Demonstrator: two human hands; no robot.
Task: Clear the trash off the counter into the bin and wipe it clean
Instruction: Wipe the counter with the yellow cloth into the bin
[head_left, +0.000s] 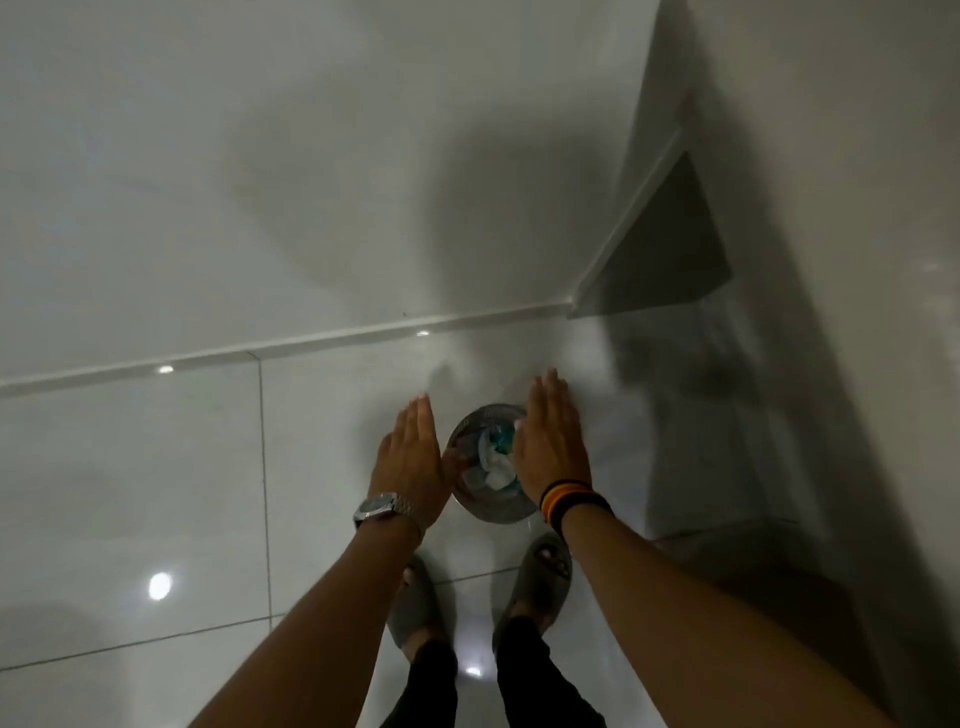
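A small round metal mesh bin (485, 512) stands on the glossy white floor just ahead of my feet. Crumpled white, blue and reddish trash (491, 462) fills it. My left hand (413, 457) hovers flat, palm down, above the bin's left side, with a silver watch on its wrist. My right hand (550, 441) hovers flat above the bin's right side and hides part of the rim; dark and orange bands circle its wrist. Both hands are empty, fingers straight and held close together. The counter is not in view.
White floor tiles (156, 493) spread to the left. A white baseboard (311, 340) runs along the wall ahead. On the right rises a pale cabinet side (857, 364) with a dark recess (670, 249). My feet in grey slippers (540, 577) stand right behind the bin.
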